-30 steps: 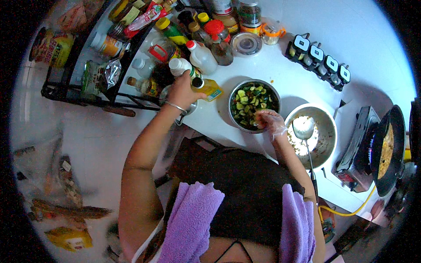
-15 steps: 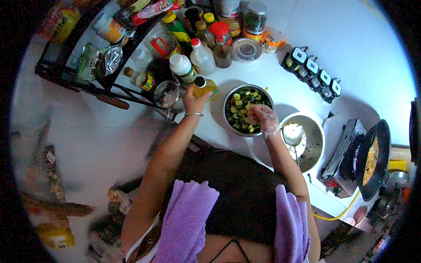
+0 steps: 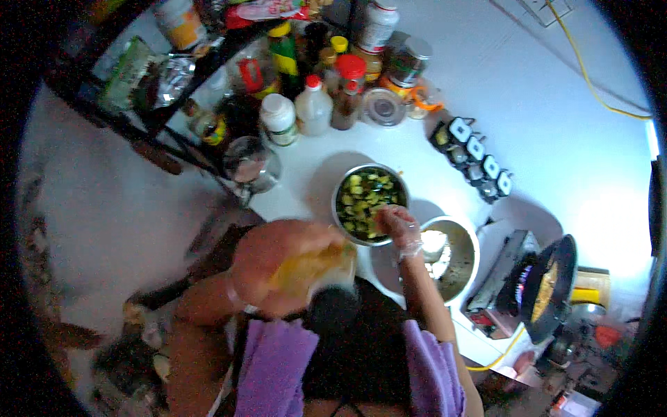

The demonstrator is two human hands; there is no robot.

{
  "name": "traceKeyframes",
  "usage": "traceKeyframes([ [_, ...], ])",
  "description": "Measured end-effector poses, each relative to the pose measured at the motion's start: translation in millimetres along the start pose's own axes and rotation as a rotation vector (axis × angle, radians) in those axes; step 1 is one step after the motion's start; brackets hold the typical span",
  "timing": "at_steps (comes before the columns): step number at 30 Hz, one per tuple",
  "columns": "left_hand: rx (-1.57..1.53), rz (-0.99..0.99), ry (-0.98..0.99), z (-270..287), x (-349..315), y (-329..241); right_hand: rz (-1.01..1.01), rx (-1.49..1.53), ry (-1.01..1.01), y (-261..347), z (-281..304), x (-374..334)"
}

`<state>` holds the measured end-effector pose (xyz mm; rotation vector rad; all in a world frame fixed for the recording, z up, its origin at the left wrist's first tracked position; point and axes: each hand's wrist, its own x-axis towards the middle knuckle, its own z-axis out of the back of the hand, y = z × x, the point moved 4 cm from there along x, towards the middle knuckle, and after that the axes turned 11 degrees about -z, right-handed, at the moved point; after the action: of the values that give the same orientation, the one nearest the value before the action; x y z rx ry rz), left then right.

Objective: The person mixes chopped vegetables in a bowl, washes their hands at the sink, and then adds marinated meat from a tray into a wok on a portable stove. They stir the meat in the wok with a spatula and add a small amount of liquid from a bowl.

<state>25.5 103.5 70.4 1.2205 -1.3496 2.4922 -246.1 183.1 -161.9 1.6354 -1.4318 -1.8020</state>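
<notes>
My left hand [image 3: 260, 267], blurred and raised close to the camera, grips a bottle of yellow liquid [image 3: 309, 270]. The bottle is tipped, its black cap [image 3: 332, 308] pointing down toward my body. In a clear plastic glove, my right hand [image 3: 399, 224] is at the near right rim of a metal bowl [image 3: 336, 217]. Its fingers are bunched, and whatever they hold is hidden. Chopped green vegetables [image 3: 363, 197], cucumber-like, fill that bowl. Right beside it stands a larger metal bowl [image 3: 460, 271] with a metal ladle [image 3: 435, 243] and something white inside.
Bottles and jars, among them a white bottle [image 3: 279, 118] and a red-capped bottle [image 3: 314, 108], crowd the table's back left by a black rack [image 3: 156, 128]. A spice-jar holder [image 3: 472, 156] stands at the back. Farther right, a wok [image 3: 549, 288] with yellow food sits over a lit gas stove [image 3: 497, 278].
My left hand has carried the bottle from the bottle group toward my body and the camera, tipping it over. My right hand stays at the vegetable bowl. The view has shifted.
</notes>
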Motion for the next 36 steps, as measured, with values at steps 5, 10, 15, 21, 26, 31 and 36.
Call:
traceKeyframes([
  [5,0.086,-0.176,0.175,14,40,-63,-0.064,0.016,-0.012,37,-19,-39],
  [10,0.178,-0.275,0.121,17,46,-75,-0.116,-0.046,-0.009,36,-20,-35],
  [15,0.185,-0.054,0.08,20,45,-83,-0.132,0.026,0.004,26,-17,-26],
  [21,0.229,-0.106,0.043,22,40,-78,-0.101,0.013,0.114,34,-27,-24],
  [26,0.364,-0.095,0.064,19,29,-81,-0.075,0.028,0.161,37,-35,-26],
  [31,0.372,0.179,0.153,22,32,-87,-0.142,-0.077,0.046,29,-27,-19],
  [36,0.559,-0.213,-0.204,8,25,-81,-0.121,-0.061,0.119,32,-35,-25],
])
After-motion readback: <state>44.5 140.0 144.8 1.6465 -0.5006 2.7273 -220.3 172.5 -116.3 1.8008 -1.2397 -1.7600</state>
